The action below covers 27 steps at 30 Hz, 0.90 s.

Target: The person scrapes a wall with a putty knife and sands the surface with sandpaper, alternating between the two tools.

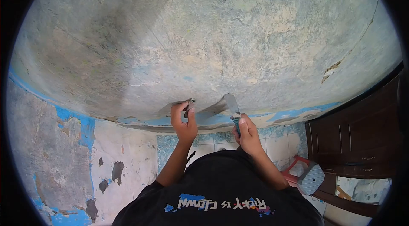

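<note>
My right hand [248, 133] is closed around the teal handle of a scraper [231, 103]. Its flat metal blade points up, with the tip at or very near the worn wall [238, 64]; whether it touches cannot be told. To its left, my left hand [185, 121] is closed, thumb and fingers pinching a small grey metal piece with a round end [191, 100]. Most of that piece is hidden by the fingers, so its kind does not show. Patches of old paint and bare plaster cover the wall in front of both hands.
Flaking blue paint [76, 126] runs along the wall at left. A crack with a broken hole [330, 71] marks the right side. Below right stand a red and grey plastic stool [311, 178] and a dark wooden cabinet [358, 143]. Debris lies on the tiled floor [277, 146].
</note>
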Available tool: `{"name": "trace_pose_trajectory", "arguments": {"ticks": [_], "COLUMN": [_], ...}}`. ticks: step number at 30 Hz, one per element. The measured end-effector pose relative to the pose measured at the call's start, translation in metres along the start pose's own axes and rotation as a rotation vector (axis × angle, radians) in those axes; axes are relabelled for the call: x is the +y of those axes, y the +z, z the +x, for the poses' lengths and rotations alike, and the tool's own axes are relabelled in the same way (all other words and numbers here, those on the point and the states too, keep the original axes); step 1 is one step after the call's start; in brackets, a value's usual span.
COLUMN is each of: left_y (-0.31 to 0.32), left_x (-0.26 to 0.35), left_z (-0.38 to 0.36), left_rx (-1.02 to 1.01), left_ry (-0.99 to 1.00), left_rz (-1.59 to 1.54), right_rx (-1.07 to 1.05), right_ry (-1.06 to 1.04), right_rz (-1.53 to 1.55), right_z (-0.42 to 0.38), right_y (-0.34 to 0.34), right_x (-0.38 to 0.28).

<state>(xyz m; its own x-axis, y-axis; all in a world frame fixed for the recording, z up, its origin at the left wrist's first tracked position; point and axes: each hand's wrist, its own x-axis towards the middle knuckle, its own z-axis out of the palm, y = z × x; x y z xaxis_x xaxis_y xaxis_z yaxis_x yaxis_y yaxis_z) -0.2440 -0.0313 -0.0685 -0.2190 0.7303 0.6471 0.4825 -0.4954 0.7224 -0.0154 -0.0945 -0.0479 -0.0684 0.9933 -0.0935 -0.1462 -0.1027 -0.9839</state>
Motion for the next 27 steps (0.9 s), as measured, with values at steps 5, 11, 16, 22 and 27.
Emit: {"name": "trace_pose_trajectory", "arguments": {"ticks": [5, 11, 16, 22, 27], "left_y": [0.003, 0.0, 0.001, 0.005, 0.003], "left_x": [-0.002, 0.0, 0.007, 0.007, 0.0], "left_z": [0.0, 0.001, 0.0, -0.005, -0.001], "left_rx": [0.019, 0.01, 0.017, 0.037, 0.03], "left_ry": [0.028, 0.055, 0.033, -0.001, 0.051], "left_rz": [0.016, 0.06, 0.051, 0.036, 0.055], "right_rx": [-0.007, -0.02, -0.025, -0.048, -0.02], "right_ry": [0.017, -0.007, -0.017, -0.123, -0.007], "right_rz": [-0.026, -0.07, -0.071, -0.125, -0.06], "right_z": [0.003, 0.004, 0.001, 0.011, 0.004], "right_y": [-0.004, -0.008, -0.01, 0.0, -0.006], "right_x": [0.0, -0.011, -0.012, -0.015, -0.01]}}
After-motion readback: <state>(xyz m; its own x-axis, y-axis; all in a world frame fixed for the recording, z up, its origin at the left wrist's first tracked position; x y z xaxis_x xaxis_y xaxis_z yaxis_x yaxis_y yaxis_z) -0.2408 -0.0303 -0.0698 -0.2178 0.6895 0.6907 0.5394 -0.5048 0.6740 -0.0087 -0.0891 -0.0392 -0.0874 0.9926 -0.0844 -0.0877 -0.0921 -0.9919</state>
